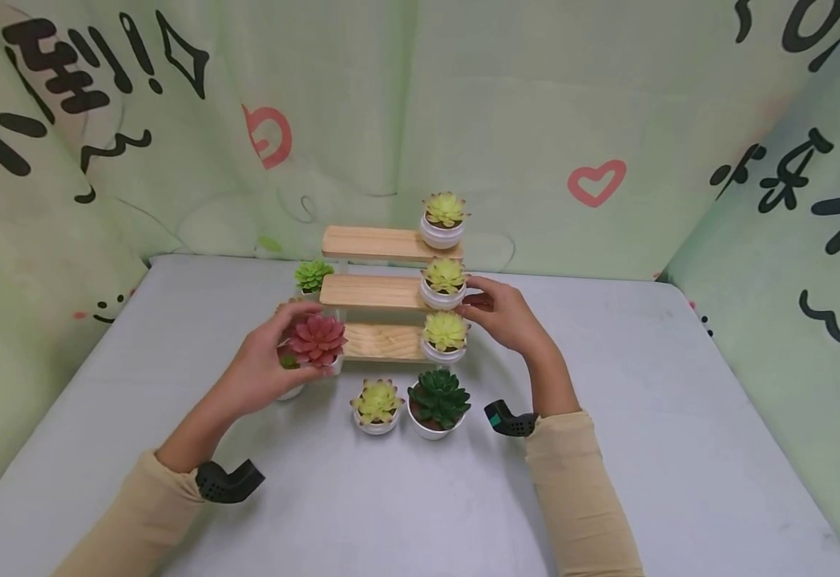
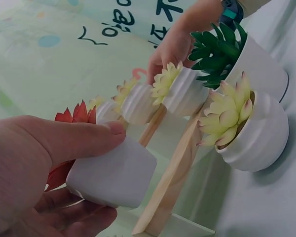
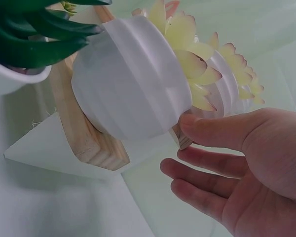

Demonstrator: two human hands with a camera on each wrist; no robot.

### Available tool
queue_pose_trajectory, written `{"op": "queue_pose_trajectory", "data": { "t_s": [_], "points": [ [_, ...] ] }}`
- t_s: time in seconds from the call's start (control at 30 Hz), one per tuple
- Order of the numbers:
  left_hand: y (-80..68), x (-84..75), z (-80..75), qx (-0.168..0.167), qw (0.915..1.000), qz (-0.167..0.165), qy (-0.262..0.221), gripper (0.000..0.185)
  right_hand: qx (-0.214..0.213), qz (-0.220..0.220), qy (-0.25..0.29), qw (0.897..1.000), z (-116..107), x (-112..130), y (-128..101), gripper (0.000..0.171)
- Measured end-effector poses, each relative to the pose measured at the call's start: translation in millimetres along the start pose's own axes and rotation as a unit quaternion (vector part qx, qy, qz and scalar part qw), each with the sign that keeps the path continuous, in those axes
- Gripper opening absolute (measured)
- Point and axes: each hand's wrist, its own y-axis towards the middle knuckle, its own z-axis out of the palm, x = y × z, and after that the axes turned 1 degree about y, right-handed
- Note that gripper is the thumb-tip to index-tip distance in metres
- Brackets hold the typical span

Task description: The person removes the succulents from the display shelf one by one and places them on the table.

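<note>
My left hand (image 1: pixel 264 365) holds a red succulent (image 1: pixel 317 340) by its white pot (image 2: pixel 113 173), at the left end of the lower boards of a tiered wooden stand (image 1: pixel 373 290). The thumb lies on one side of that pot and the fingers on the other. My right hand (image 1: pixel 501 314) is at the right end of the middle board, where thumb and index finger pinch the board's end (image 3: pixel 181 138); the other fingers stick out. Yellow-green succulents in white ribbed pots stand at the right end of the top (image 1: pixel 443 232), middle (image 1: pixel 443 296) and bottom (image 1: pixel 443 353) boards.
In front of the stand are another yellow-green succulent (image 1: pixel 377 402) and a larger dark green succulent (image 1: pixel 438 398). Behind my left hand, a bright green succulent (image 1: pixel 313 275) and other pots are partly hidden. A printed curtain (image 1: pixel 506 120) encloses the white table (image 1: pixel 680 449).
</note>
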Motion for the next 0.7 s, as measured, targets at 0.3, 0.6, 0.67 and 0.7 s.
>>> {"op": "queue_pose_trajectory", "data": {
  "t_s": [0.3, 0.6, 0.67, 0.7],
  "points": [
    [-0.5, -2.1, -1.5, 0.036, 0.9991, -0.019, 0.008, 0.076, -0.004, -0.014, -0.002, 1.000, 1.1, -2.0, 3.2, 0.050],
    [-1.9, -3.5, -0.8, 0.078, 0.9957, -0.029, 0.041, 0.067, -0.002, -0.004, -0.005, 1.000, 0.1, -1.9, 1.5, 0.050],
    [-1.6, -3.0, -0.1, 0.083, 0.9953, -0.026, 0.044, 0.067, -0.002, -0.004, -0.005, 1.000, -0.3, -1.6, 0.9, 0.050],
    [-1.6, -2.7, -0.4, 0.084, 0.9951, -0.023, 0.046, 0.066, -0.002, -0.005, -0.007, 1.000, -0.5, -1.1, 1.2, 0.050]
  ]
}}
